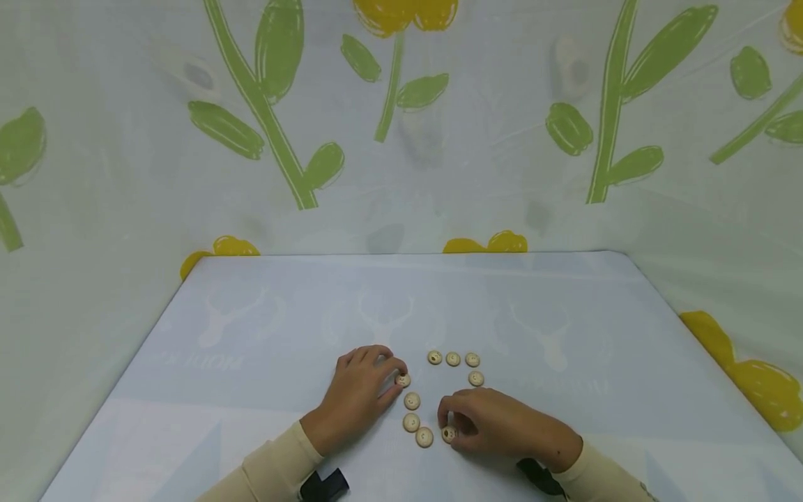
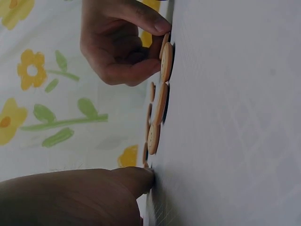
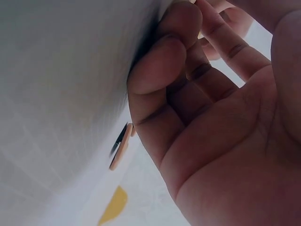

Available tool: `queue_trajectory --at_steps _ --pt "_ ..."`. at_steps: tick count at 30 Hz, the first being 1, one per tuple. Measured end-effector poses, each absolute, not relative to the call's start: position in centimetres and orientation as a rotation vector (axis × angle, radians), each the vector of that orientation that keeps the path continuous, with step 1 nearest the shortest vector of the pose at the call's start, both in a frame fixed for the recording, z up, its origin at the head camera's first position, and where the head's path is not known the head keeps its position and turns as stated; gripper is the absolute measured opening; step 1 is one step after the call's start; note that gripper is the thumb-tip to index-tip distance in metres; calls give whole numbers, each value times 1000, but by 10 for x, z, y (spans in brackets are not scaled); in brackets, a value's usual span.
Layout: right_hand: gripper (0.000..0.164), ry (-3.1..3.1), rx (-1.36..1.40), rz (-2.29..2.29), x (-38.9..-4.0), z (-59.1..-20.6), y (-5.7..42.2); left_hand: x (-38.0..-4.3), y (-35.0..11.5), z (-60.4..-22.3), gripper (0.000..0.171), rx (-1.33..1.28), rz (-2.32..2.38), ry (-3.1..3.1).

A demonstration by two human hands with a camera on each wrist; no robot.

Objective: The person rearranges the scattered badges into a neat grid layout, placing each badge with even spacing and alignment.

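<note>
Several round wooden buttons lie on the white tabletop in a broken loop. My left hand [image 1: 359, 389] is at the loop's left side, its thumb and index finger pinching a wooden button [image 1: 403, 381]. At the near side, my right hand [image 1: 492, 422] pinches another button [image 1: 449, 434] between thumb and fingers. Between the two hands runs a short curve of buttons: an upper one [image 1: 411, 401], a middle one [image 1: 410, 422] and a lower one [image 1: 424, 437]. In the left wrist view, the right hand's fingertips [image 2: 162, 25] are right at the edge of the row.
Three buttons, the middle one [image 1: 453, 359] among them, form the far row, and another button [image 1: 476, 378] sits just beyond the right hand. The white tabletop [image 1: 301, 307] has faint deer-head prints. A flower-patterned cloth [image 1: 489, 167] hangs behind and at the sides.
</note>
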State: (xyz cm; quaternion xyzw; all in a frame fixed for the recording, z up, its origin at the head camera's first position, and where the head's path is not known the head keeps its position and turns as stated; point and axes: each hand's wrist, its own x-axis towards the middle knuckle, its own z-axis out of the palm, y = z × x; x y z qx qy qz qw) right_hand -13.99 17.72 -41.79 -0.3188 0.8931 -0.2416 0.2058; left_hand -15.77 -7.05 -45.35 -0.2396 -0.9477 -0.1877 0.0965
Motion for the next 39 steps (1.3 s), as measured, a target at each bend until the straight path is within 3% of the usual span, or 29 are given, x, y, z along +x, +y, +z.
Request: queue_trajectory --at_steps 39 --pt "15 2609 -956 -616 -145 -417 184 -158 -70 -452 16 -696 -558 -2820"
